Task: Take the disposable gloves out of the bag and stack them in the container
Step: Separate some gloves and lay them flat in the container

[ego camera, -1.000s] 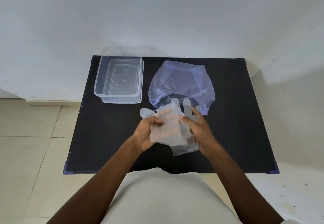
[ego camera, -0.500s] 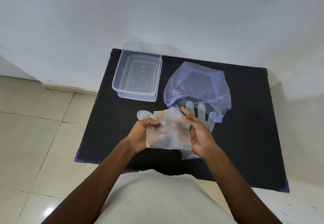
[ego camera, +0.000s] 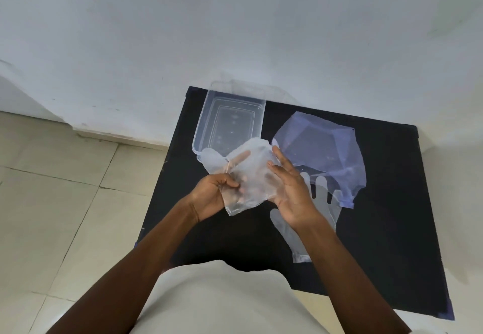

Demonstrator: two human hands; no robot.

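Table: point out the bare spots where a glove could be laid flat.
The table is bare right of the flat glove and below the bag; also near the person's forearms. It is crowded at the back: container, bag, both hands.

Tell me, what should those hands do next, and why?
Probably carry the folded glove forward and lay it in the clear container. The left hand pinches it, the right hand steadies it, and the container looks empty. Another glove waits on the table.
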